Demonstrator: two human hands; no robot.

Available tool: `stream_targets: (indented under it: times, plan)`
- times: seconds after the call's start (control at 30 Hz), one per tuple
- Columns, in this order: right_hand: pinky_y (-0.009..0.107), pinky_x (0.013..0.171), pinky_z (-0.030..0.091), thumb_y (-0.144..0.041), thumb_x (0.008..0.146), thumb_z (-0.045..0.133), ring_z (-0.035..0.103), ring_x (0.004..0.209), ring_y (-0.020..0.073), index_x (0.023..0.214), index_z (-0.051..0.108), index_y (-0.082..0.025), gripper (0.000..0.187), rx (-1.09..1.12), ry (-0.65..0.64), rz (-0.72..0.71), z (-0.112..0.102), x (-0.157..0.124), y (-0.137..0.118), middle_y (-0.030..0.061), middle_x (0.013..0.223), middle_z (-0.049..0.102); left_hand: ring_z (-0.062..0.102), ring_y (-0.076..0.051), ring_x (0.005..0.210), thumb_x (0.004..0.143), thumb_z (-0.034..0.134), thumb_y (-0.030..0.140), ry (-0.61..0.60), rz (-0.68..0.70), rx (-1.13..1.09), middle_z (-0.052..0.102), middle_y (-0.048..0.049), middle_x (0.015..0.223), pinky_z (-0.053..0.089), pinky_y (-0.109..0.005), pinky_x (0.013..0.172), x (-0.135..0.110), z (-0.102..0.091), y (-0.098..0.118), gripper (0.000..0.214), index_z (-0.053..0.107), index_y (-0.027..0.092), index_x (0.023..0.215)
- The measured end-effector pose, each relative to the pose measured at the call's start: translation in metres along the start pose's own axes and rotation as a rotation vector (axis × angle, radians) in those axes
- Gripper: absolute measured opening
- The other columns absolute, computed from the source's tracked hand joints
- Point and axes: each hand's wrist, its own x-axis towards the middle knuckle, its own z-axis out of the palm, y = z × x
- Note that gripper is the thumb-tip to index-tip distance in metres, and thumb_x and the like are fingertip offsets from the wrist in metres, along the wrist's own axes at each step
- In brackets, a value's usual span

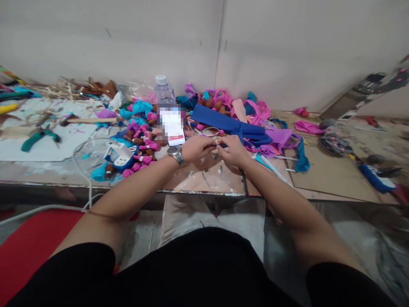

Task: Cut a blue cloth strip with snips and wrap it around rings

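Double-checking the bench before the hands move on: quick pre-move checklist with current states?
1. Left hand and right hand together at the work: ok.
2. Thin dark blue piece firm in the fingers: cannot tell, small and partly hidden.
3. Wide blue strip near the hands: ok, just beyond them.
4. Bottle upright and capped: ok.
5. Phone well clear of the watch: not ok, close beside it.
6. Green-handled pliers away from the hands: ok, far left.

The person's fingers (206, 145) cover much of a dark strip (220, 145), too small for me to make out. The phone (172, 125) is partly blurred into squares; a red seat (35, 241) runs out of sight leftward.
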Motion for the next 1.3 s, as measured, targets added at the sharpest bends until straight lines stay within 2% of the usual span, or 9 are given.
stream_targets:
  times: [0.1,0.23,0.33,0.47,0.67,0.73,0.87,1.07,1.3]
  plan:
    - [0.044,0.093,0.037,-0.034,0.095,0.056,0.066,0.098,0.0286,0.094,0.064,-0.022,0.015,0.005,0.007,-0.01,0.0,0.0,0.0,0.0099,0.099,0.077,0.066,-0.019,0.073,0.103,0.059,0.044,-0.006,-0.109,-0.203,0.076,-0.007,0.084,0.046,-0.031,0.07,0.0,0.0,0.005,0.031,0.074,0.017,0.095]
    - [0.044,0.097,0.036,-0.033,0.096,0.055,0.065,0.1,0.028,0.098,0.065,-0.022,0.015,0.002,0.006,-0.05,0.0,-0.001,-0.001,0.0094,0.101,0.077,0.071,-0.019,0.069,0.104,0.047,0.069,-0.229,-0.403,-0.889,0.073,-0.0077,0.078,0.056,-0.032,0.067,0.0,0.008,0.007,0.058,0.068,0.017,0.089]
    - [0.045,0.099,0.034,-0.033,0.098,0.054,0.065,0.098,0.0274,0.099,0.066,-0.022,0.016,-0.011,0.011,-0.1,-0.001,-0.001,-0.003,0.0088,0.099,0.077,0.069,-0.016,0.064,0.096,0.06,0.074,-0.241,-0.544,-1.142,0.068,-0.0044,0.074,0.057,-0.03,0.065,0.0,0.014,0.005,0.058,0.066,0.017,0.086]
    - [0.046,0.099,0.034,-0.034,0.098,0.055,0.064,0.099,0.0284,0.099,0.067,-0.022,0.017,-0.046,0.014,-0.097,-0.002,-0.002,-0.003,0.0097,0.1,0.076,0.067,-0.014,0.061,0.096,0.062,0.071,-0.211,-0.463,-1.017,0.065,-0.0025,0.071,0.055,-0.027,0.063,0.001,0.013,0.004,0.056,0.065,0.017,0.085]
    - [0.042,0.092,0.038,-0.033,0.095,0.06,0.066,0.095,0.0271,0.094,0.068,-0.022,0.013,-0.012,-0.023,0.017,0.0,-0.001,-0.001,0.0075,0.097,0.077,0.064,-0.017,0.068,0.107,0.05,0.047,-0.035,-0.199,-0.252,0.071,-0.0048,0.073,0.044,-0.029,0.067,0.001,0.003,0.007,0.043,0.067,0.018,0.082]
    - [0.041,0.088,0.038,-0.034,0.096,0.059,0.066,0.092,0.0266,0.093,0.068,-0.022,0.015,0.01,-0.046,0.041,0.001,-0.001,-0.001,0.007,0.095,0.077,0.063,-0.018,0.071,0.107,0.051,0.043,-0.017,-0.144,-0.141,0.071,-0.0051,0.074,0.042,-0.03,0.07,0.001,0.001,0.006,0.04,0.067,0.018,0.08]
    - [0.042,0.092,0.037,-0.032,0.097,0.057,0.066,0.1,0.029,0.1,0.069,-0.021,0.017,-0.018,-0.032,0.006,0.003,-0.001,-0.001,0.01,0.103,0.078,0.064,-0.017,0.067,0.107,0.05,0.055,-0.039,-0.234,-0.349,0.071,-0.0053,0.072,0.046,-0.029,0.067,0.001,0.004,0.006,0.049,0.067,0.018,0.08]
    - [0.047,0.099,0.034,-0.031,0.1,0.053,0.064,0.106,0.0296,0.105,0.066,-0.021,0.017,-0.078,-0.069,-0.088,0.0,0.0,-0.003,0.0115,0.111,0.078,0.072,-0.02,0.067,0.104,0.048,0.067,-0.357,-0.676,-1.227,0.071,-0.0106,0.073,0.047,-0.027,0.051,0.0,0.008,0.006,0.057,0.068,0.017,0.085]
    - [0.048,0.102,0.032,-0.029,0.1,0.056,0.064,0.111,0.0315,0.108,0.068,-0.021,0.017,-0.153,-0.068,-0.152,-0.005,0.0,-0.009,0.0124,0.112,0.077,0.064,-0.016,0.053,0.101,0.054,0.07,-0.304,-0.561,-1.056,0.062,-0.0047,0.063,0.044,-0.028,0.046,0.001,0.005,0.005,0.057,0.054,0.02,0.072]
